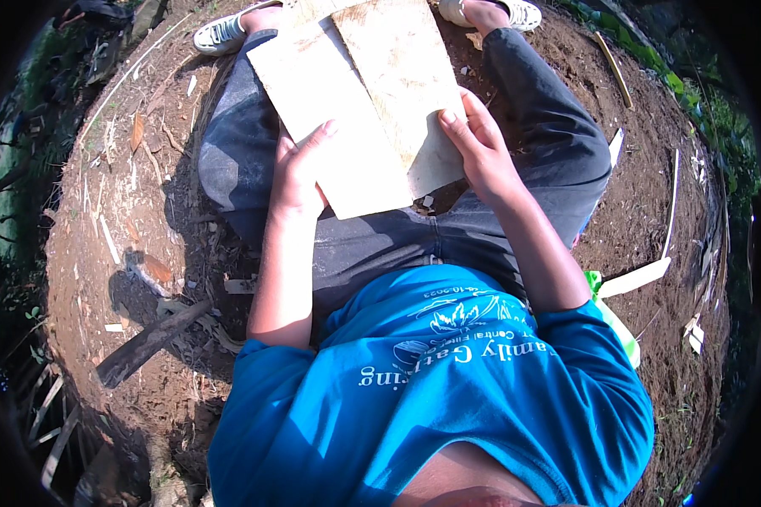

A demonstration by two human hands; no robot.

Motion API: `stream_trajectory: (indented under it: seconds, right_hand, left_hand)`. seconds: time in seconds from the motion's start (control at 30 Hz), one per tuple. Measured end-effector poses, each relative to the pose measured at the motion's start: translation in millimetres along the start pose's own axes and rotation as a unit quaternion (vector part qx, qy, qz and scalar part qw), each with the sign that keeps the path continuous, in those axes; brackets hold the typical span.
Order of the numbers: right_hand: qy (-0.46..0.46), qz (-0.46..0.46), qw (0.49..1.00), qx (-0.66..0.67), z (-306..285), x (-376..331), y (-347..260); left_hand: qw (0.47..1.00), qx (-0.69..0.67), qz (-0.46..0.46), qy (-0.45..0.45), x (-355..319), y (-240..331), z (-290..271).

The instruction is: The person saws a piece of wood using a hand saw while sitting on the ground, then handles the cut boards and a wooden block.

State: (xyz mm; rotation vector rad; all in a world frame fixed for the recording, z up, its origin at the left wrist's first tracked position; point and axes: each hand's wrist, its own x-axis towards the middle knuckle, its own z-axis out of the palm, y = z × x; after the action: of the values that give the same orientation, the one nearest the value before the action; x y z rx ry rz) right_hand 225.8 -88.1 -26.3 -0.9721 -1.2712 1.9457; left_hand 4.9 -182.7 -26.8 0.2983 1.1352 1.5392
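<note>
Two thin, pale wooden boards [338, 127] lie side by side over my lap, overlapping along their inner edges. My left hand [298, 173] grips the left board near its lower left edge, thumb on top and fingers hidden beneath. The right board [406, 80] has brownish stains on its face. My right hand [484, 152] pinches it at its right edge, thumb on top and fingers around the side. At the top of the view the boards' far ends run out of sight, and a further pale edge shows there.
I sit on brown soil [101, 245] with my legs bent around the boards. A dark piece of wood [152, 342] lies to the left. On the right are a bright green cloth-like thing [615, 321], a pale wood strip [638, 277] and a thin stick [672, 203]. Wood chips are scattered about.
</note>
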Motion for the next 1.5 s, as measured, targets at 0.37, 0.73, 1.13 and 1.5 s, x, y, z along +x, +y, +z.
stream_trajectory:
  seconds: [0.37,0.73,1.13,1.5]
  right_hand:
    - [0.010,0.009,1.000,0.012,6.7,7.5,11.7]
    - [0.022,0.008,1.000,0.016,9.8,11.7,15.9]
    - [0.026,0.005,0.999,-0.036,10.5,28.4,17.2]
    - [0.061,0.052,0.989,-0.127,11.1,39.9,23.1]
  left_hand:
    - [0.999,0.027,-0.017,-0.030,10.5,2.4,-18.5]
    - [0.999,0.026,-0.023,-0.006,11.8,7.9,-13.0]
    - [0.998,0.036,-0.024,-0.042,38.4,12.0,-21.3]
    - [0.998,0.035,-0.037,-0.027,51.7,2.3,-29.3]
